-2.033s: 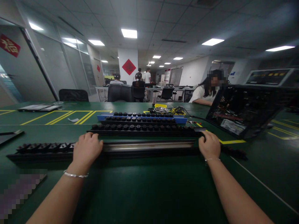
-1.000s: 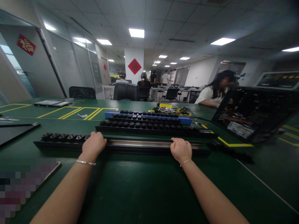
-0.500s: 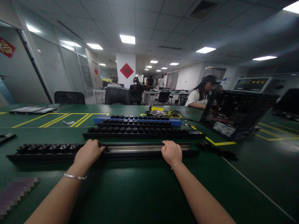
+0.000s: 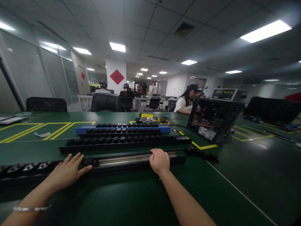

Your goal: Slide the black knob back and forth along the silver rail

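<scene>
A long black rail (image 4: 131,160) lies crosswise on the table in front of me. Its right part shows a bare silvery channel, and black blocks (image 4: 30,169) with round tops fill its left part. My left hand (image 4: 67,171) has its fingers spread over these blocks near the start of the bare channel; whether it touches them I cannot tell. My right hand (image 4: 160,161) is closed over the rail towards its right end, fingers curled on the far edge. Behind it lies another black rail (image 4: 150,142) carrying a row of similar blocks.
Farther back are a blue rail (image 4: 166,129) and a round metal dish (image 4: 147,120). An open computer case (image 4: 211,122) stands at the right, near a seated person (image 4: 184,102). Loose black pieces (image 4: 202,155) lie beyond the rail's right end. A white scrap (image 4: 42,135) lies at the left.
My left hand has let go of the rail, spread its fingers and moved left over the blocks. My right hand keeps its hold. The camera view has turned to the right.
</scene>
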The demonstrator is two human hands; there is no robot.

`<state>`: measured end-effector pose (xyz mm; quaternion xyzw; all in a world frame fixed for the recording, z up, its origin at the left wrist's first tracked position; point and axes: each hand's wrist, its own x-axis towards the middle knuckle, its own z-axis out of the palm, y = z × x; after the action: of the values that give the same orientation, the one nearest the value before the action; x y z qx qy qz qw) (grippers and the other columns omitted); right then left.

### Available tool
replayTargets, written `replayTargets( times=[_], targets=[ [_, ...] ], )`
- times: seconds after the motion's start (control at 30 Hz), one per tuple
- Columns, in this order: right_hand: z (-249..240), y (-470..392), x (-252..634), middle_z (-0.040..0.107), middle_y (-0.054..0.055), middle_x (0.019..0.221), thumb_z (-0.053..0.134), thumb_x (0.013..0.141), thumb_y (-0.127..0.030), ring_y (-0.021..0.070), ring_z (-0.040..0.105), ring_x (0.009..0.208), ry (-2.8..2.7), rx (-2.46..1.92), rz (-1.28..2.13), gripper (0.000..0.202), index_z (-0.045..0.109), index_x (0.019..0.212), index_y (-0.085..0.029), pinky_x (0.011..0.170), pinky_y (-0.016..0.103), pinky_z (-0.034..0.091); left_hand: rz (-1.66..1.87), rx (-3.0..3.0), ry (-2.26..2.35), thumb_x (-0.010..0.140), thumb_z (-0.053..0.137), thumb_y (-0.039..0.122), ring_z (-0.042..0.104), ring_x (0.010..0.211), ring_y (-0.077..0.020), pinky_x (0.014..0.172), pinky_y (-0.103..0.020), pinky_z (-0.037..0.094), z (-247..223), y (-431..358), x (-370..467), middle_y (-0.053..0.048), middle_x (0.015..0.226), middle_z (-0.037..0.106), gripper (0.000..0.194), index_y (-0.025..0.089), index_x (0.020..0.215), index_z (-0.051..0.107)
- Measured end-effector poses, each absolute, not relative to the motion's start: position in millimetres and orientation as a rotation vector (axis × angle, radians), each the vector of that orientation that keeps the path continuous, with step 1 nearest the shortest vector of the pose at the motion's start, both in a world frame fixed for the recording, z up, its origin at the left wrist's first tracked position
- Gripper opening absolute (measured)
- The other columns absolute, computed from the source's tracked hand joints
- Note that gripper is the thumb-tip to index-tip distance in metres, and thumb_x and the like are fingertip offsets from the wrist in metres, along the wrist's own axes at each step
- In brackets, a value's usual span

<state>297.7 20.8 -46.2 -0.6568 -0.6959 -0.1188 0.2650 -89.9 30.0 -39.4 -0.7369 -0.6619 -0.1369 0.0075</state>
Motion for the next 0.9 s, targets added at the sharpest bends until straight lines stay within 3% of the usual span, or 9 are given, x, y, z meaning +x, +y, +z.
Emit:
replayTargets(
  times=[0.17,0.37,0.5,0.9],
  targets=[
    [-46.0,20.6,296.6,0.066,0.004,0.096,0.039,0.081,-0.021,0.0151,0.054,0.091,-1.888,-1.782,-0.314,0.032,0.065,0.099,-0.021,0.076,0.029,0.035,-0.097,-2.387,-2.088,0.077,0.035,0.056,0.028,0.132,-0.0356,0.100,-0.056,0.030,-33.0,21.4,-83.5,-0.009,0.139,0.043,0.054,0.024,0.111,0.063],
    [-48.8,22.1,298.0,0.066,0.004,0.095,0.040,0.080,-0.020,0.0160,0.055,0.090,-1.870,-1.745,-0.312,0.031,0.066,0.097,-0.021,0.076,0.029,0.035,-0.054,-2.397,-2.133,0.076,0.031,0.060,0.023,0.134,-0.0333,0.103,-0.054,0.028,-32.0,19.1,-63.7,-0.015,0.145,0.029,0.077,0.010,0.134,0.041],
    [-50.6,23.7,298.5,0.066,0.004,0.093,0.040,0.080,-0.019,0.0165,0.055,0.091,-1.862,-1.722,-0.313,0.031,0.066,0.095,-0.021,0.077,0.029,0.035,-0.054,-2.367,-2.179,0.075,0.031,0.063,0.017,0.135,-0.0315,0.106,-0.052,0.025,-40.9,20.8,-58.9,-0.015,0.147,0.021,0.087,0.006,0.139,0.027],
    [-48.1,24.5,298.2,0.066,0.004,0.094,0.041,0.079,-0.019,0.0162,0.054,0.091,-1.878,-1.735,-0.306,0.030,0.066,0.094,-0.021,0.077,0.028,0.035,-0.232,-2.381,-2.012,0.071,0.039,0.067,0.023,0.134,-0.0320,0.107,-0.048,0.025,-68.5,31.2,-43.8,-0.018,0.144,0.029,0.090,0.005,0.136,0.035]
  ],
)
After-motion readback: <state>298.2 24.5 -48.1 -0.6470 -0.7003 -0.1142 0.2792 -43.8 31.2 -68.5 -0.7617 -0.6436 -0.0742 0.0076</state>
